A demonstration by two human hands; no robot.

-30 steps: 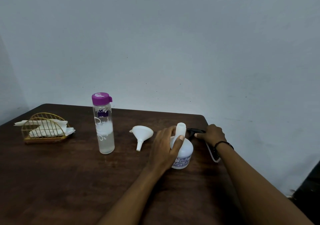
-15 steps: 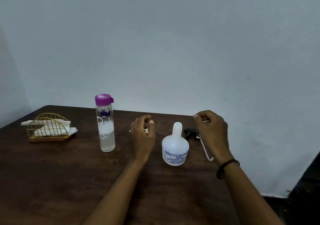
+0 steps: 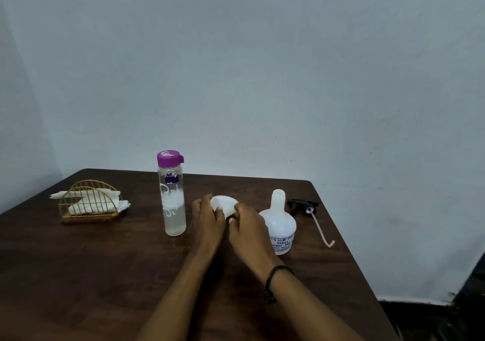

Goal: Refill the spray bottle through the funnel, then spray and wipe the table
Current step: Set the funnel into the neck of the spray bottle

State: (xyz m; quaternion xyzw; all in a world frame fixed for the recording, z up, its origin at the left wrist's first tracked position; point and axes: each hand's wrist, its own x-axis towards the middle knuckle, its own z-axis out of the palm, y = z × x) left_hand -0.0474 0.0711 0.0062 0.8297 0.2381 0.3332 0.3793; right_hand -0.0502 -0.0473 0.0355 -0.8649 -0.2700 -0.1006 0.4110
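White funnel [image 3: 225, 205] gripped between curled fingers of left hand [image 3: 207, 217] and right hand [image 3: 249, 223], held just left of the open-necked spray bottle [image 3: 279, 225], trigger head [image 3: 304, 205] laid right of that bottle, water bottle [image 3: 172, 193] stood left of it, napkin holder [image 3: 90, 202] placed far left.

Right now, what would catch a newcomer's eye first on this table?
Both hands, the left hand and right hand, meet around a white funnel mid-table. Just right stands the uncapped spray bottle, its black trigger head lying behind it. To the left rises a purple-capped water bottle.
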